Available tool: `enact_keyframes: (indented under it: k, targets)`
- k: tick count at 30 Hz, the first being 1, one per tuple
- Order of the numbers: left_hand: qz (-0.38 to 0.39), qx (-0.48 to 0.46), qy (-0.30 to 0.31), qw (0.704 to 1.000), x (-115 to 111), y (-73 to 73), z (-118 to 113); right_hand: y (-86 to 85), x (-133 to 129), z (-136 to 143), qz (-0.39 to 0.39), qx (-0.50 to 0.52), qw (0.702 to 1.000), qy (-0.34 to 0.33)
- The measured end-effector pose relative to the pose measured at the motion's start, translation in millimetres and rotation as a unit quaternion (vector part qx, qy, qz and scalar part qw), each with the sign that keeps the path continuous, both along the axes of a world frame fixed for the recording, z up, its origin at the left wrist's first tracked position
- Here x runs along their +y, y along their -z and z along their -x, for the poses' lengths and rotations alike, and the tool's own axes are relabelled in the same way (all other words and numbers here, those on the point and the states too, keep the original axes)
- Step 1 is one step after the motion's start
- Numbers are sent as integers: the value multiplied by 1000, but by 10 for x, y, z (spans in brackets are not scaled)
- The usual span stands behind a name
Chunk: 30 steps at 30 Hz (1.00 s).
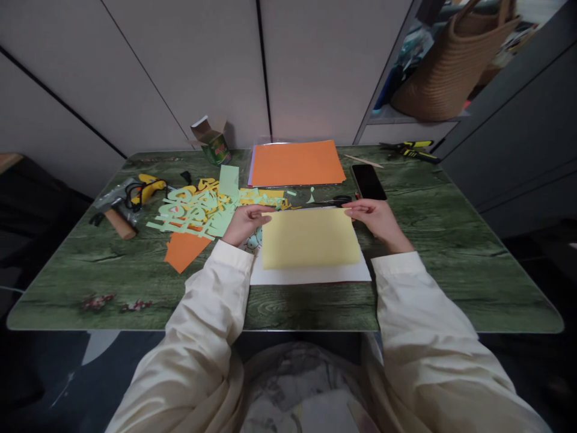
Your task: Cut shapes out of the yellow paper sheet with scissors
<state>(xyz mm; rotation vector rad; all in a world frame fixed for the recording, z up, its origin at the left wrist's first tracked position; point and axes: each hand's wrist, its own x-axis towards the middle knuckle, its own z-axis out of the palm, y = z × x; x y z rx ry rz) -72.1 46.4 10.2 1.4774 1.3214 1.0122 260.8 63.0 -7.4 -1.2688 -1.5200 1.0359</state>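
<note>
A sheet of yellow paper [311,239] is held by its two upper corners in front of me. My left hand [246,224] pinches the upper left corner, thumb on top. At the upper right corner, my right hand [374,221] grips the sheet between thumb and fingers. Beneath the yellow paper lies a larger white sheet [311,276], with part of a printed drawing [253,239] showing at its left side. Most of the white sheet is covered. A pair of scissors [340,199] lies just beyond the yellow paper.
Green and yellow paper cutouts [198,207] are heaped left, beside an orange piece [186,249], a hammer [118,222] and a yellow-handled tool [148,187]. Behind lie orange sheets [297,163], a small box [215,147], a phone [368,181] and yellow-black pliers [412,150].
</note>
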Motion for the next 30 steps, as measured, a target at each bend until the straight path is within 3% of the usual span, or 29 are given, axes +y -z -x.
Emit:
enact_keyframes:
  k: [30]
  targets:
    - [0, 5, -25, 1000, 10, 16, 0, -9, -17, -9, 6, 0, 1000, -13]
